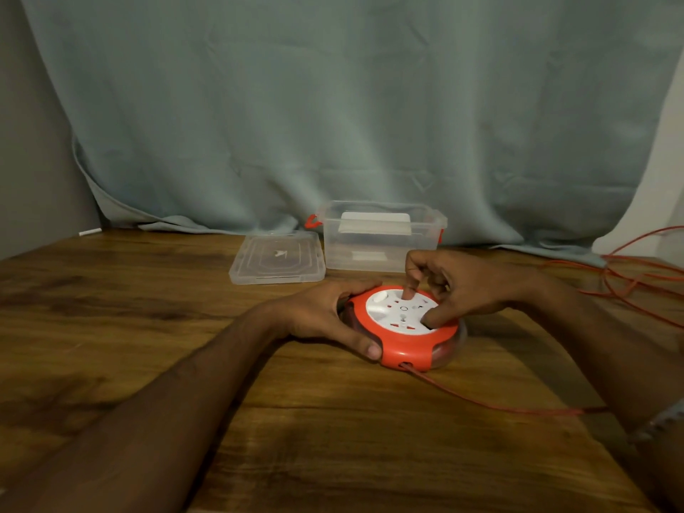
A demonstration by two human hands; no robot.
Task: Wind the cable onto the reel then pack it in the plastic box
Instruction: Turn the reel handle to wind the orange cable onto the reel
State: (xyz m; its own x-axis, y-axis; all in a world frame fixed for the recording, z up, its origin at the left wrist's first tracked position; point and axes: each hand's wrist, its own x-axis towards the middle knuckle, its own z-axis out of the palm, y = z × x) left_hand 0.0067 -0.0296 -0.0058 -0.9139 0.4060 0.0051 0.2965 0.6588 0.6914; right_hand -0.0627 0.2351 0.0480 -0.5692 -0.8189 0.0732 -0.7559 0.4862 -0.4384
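A round red reel (407, 349) with a white socket face lies flat on the wooden table (185, 327). My left hand (322, 316) grips its left rim, thumb at the front and fingers round the back. My right hand (459, 286) rests on top, its index fingertip and thumb pressed onto the white face. A red cable (481, 399) leaves the reel's front slot, runs right along the table, and lies in loose loops (636, 279) at the far right. The clear plastic box (381, 238) stands open behind the reel, its lid (277, 259) flat to its left.
A grey-blue curtain (333, 105) hangs behind the table and drapes onto its back edge. The box has red latches on its sides. A white stick-like item (90, 231) lies at the table's far left edge.
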